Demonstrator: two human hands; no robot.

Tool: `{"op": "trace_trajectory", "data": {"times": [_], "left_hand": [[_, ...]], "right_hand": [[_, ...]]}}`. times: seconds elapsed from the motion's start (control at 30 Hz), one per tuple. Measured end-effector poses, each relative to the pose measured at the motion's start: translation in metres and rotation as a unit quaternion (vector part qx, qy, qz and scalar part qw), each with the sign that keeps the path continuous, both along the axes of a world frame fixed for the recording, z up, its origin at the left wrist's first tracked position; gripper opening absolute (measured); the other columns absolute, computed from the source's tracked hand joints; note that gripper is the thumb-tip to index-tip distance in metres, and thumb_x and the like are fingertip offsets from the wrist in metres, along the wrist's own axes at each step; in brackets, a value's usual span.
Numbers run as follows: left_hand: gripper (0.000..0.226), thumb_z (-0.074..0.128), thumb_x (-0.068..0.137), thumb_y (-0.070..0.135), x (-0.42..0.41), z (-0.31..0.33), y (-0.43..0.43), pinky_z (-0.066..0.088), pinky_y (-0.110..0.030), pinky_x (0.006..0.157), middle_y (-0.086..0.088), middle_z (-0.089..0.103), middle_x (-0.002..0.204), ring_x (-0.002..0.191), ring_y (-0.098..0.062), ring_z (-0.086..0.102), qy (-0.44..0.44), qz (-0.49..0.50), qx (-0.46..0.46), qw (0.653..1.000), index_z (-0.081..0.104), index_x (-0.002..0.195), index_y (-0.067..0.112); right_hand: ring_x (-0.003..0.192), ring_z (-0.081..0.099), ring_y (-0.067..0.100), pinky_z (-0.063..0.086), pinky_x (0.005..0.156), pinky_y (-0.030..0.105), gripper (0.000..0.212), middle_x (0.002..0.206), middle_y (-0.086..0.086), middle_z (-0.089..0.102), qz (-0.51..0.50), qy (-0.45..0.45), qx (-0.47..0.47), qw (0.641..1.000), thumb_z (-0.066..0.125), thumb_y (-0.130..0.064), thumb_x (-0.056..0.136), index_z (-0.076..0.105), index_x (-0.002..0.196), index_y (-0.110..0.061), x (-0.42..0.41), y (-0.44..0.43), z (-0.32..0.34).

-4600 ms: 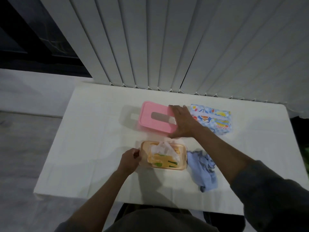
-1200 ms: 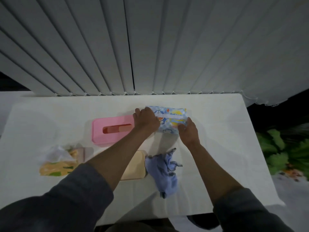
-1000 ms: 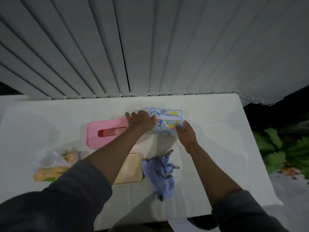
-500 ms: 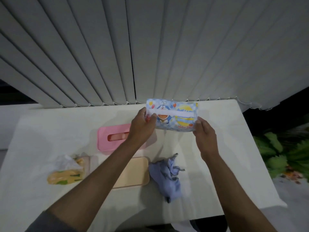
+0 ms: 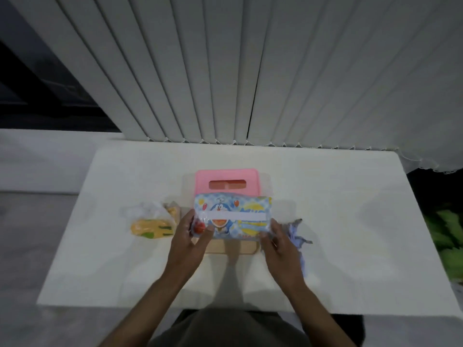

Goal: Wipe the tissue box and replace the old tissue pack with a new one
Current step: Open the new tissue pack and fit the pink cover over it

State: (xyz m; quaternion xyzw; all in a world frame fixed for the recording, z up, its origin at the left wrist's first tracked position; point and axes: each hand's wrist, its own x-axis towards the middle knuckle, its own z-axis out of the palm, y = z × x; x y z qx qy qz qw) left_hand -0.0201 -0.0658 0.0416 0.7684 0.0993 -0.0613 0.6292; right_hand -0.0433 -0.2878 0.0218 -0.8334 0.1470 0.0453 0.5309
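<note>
I hold the new tissue pack [image 5: 235, 216], blue with cartoon print and a white strip, above the table between both hands. My left hand [image 5: 190, 236] grips its left end, thumb on the front. My right hand [image 5: 278, 242] grips its right end. Under the pack lies the beige box base [image 5: 233, 247], mostly hidden. The pink box lid [image 5: 226, 182] with its slot lies just beyond. The old yellow tissue pack [image 5: 152, 227], with crumpled clear wrap, lies to the left. A blue cloth [image 5: 297, 236] lies to the right, partly behind my right hand.
The white table [image 5: 338, 221] ends near my body and at the right, where green leaves [image 5: 446, 236] show below. Vertical blinds [image 5: 250, 71] hang along the far edge. A pale ledge runs to the left.
The new pack has come toward me, from above the far edge down over the beige base. Both hands keep their hold. My head has turned left, so the table looks centred.
</note>
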Motion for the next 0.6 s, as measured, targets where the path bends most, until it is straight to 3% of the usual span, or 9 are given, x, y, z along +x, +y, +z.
{"op": "trace_trajectory", "data": {"times": [0.1, 0.2, 0.3, 0.37, 0.5, 0.6], "left_hand": [[0.036, 0.063, 0.075, 0.069, -0.013, -0.024, 0.021, 0.052, -0.016, 0.079, 0.024, 0.066, 0.11, 0.1, 0.004, 0.064, 0.028, 0.007, 0.025, 0.999, 0.057, 0.108, 0.057], [0.037, 0.061, 0.078, 0.067, -0.02, -0.047, 0.031, 0.055, -0.032, 0.086, 0.009, 0.067, 0.108, 0.098, -0.008, 0.065, 0.051, -0.002, 0.043, 0.998, 0.059, 0.108, 0.046], [0.037, 0.063, 0.086, 0.053, -0.023, -0.062, 0.034, 0.056, -0.041, 0.089, 0.001, 0.068, 0.109, 0.099, -0.016, 0.066, 0.057, -0.031, 0.043, 0.997, 0.059, 0.113, 0.029], [0.033, 0.065, 0.089, 0.043, -0.022, -0.067, 0.035, 0.057, -0.035, 0.09, 0.01, 0.069, 0.115, 0.104, -0.008, 0.067, 0.056, -0.046, 0.029, 0.997, 0.059, 0.119, 0.032], [0.034, 0.064, 0.093, 0.033, -0.018, -0.073, 0.036, 0.054, -0.027, 0.094, 0.013, 0.068, 0.122, 0.112, -0.003, 0.065, 0.069, -0.058, 0.009, 0.996, 0.058, 0.126, 0.029], [0.031, 0.064, 0.093, 0.024, -0.014, -0.075, 0.035, 0.054, -0.021, 0.088, 0.011, 0.07, 0.118, 0.108, -0.003, 0.066, 0.063, -0.062, 0.015, 0.996, 0.06, 0.123, 0.026]], "right_hand": [[0.102, 0.061, -0.002, 0.045, 0.082, 0.012, 0.043, 0.107, -0.019, 0.067, 0.011, 0.034, -0.015, 0.999, 0.057, -0.031, 0.095, 0.049, 0.137, -0.028, -0.012, 0.014, -0.025], [0.093, 0.059, -0.015, 0.04, 0.07, -0.001, 0.037, 0.092, -0.035, 0.063, 0.015, 0.043, -0.026, 0.999, 0.057, -0.027, 0.096, 0.052, 0.132, -0.033, -0.016, 0.018, -0.045], [0.093, 0.054, -0.022, 0.037, 0.068, -0.006, 0.034, 0.094, -0.045, 0.056, 0.032, 0.054, -0.038, 0.997, 0.055, -0.029, 0.097, 0.051, 0.129, -0.038, -0.017, 0.019, -0.057], [0.09, 0.053, -0.026, 0.037, 0.067, -0.006, 0.033, 0.094, -0.045, 0.057, 0.033, 0.062, -0.046, 0.997, 0.053, -0.034, 0.097, 0.052, 0.13, -0.035, -0.018, 0.019, -0.063], [0.076, 0.054, -0.023, 0.041, 0.064, -0.003, 0.027, 0.087, -0.044, 0.061, 0.024, 0.056, -0.057, 0.996, 0.052, -0.035, 0.097, 0.052, 0.108, -0.059, -0.017, 0.02, -0.061], [0.084, 0.056, -0.022, 0.04, 0.066, -0.004, 0.021, 0.088, -0.044, 0.061, 0.005, 0.065, -0.057, 0.996, 0.055, -0.034, 0.096, 0.057, 0.115, -0.043, -0.015, 0.021, -0.062]]}}
